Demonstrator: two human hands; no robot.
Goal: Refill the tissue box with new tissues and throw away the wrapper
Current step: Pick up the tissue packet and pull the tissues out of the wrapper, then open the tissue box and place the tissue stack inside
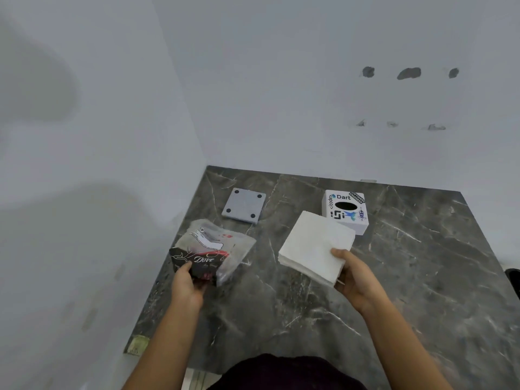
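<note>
Pale walls [281,80], dark marble table [422,291]

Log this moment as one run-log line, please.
left hand: holds wrapper | right hand: holds tissues | tissue box: unfilled

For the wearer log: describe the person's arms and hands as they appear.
Both forearms are bare up to the frame's bottom edge; no sleeves show. The left hand and right hand wear no gloves, and no rings, watch or bracelets are visible. Fingers look short-nailed, though blur hides fine detail.
</note>
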